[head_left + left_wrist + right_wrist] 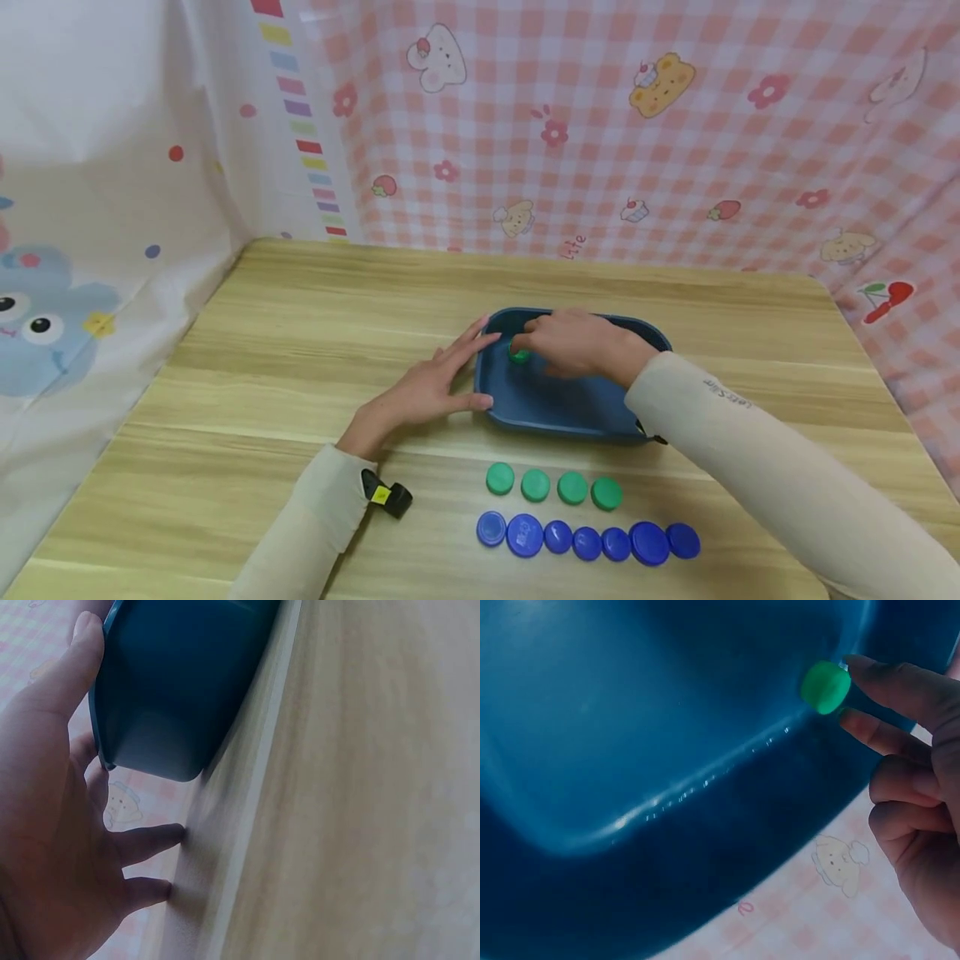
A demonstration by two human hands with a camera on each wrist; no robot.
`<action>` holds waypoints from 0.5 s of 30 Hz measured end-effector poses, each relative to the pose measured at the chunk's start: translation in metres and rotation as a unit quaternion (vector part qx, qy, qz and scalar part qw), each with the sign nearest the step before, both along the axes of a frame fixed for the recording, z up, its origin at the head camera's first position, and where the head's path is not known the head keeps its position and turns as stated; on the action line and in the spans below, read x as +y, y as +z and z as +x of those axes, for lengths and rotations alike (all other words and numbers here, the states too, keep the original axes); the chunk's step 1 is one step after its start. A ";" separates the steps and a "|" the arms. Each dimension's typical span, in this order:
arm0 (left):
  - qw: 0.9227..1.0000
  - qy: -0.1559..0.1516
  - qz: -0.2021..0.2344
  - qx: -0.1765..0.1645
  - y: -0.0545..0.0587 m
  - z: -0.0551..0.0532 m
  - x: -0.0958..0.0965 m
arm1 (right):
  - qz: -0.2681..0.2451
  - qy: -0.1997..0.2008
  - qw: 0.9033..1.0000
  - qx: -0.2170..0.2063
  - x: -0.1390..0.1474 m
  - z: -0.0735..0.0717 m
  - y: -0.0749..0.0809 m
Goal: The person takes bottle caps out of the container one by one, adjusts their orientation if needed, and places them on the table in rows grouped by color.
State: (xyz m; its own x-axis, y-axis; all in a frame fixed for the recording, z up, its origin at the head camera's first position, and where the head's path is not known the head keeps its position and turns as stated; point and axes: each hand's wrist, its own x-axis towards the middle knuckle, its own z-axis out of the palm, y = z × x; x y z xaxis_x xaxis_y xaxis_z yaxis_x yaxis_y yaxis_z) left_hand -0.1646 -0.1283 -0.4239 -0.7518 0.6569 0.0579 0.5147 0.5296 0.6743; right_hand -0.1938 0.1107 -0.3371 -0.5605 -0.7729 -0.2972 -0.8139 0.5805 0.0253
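Observation:
A dark blue tray (555, 429) stands on the wooden table. My left hand (427, 392) rests at its left end, fingers spread and fairly straight, with thumb and forefinger reaching the rim. In the left wrist view, the lower fingers of that hand (60, 810) extend beside the tray wall (157, 754). Inside the tray, my right hand (573, 343) pinches a green bottle cap (518, 356) near the left end. The right wrist view shows two fingertips on either side of this green cap (825, 687), low by the tray's inner edge; the other fingers are curled.
Nearer the front lies a row of several green caps (536, 485). In front of it runs a row of several blue caps (587, 543) of mixed sizes. A pink checked cloth (480, 125) hangs behind the table, and a white cloth (97, 167) hangs at left.

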 end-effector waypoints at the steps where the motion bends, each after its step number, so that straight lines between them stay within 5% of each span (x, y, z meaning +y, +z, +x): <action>1: 1.000 -0.001 0.000 0.001 0.000 0.000 0.000 | -0.001 0.002 1.000 0.002 -0.001 -0.001 -0.002; 15: 1.000 -0.004 0.004 0.002 -0.001 -0.001 -0.003 | 0.007 -0.024 1.000 0.006 -0.015 -0.015 -0.017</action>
State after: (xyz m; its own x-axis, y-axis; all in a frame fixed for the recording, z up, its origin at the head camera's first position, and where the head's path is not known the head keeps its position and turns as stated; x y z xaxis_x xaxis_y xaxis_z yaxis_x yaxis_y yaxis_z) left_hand -0.1651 -0.1308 -0.4249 -0.7460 0.6627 0.0656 0.5214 0.5200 0.6766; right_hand -0.2093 0.0958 -0.3544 -0.6013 -0.7402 -0.3008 -0.7841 0.6191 0.0439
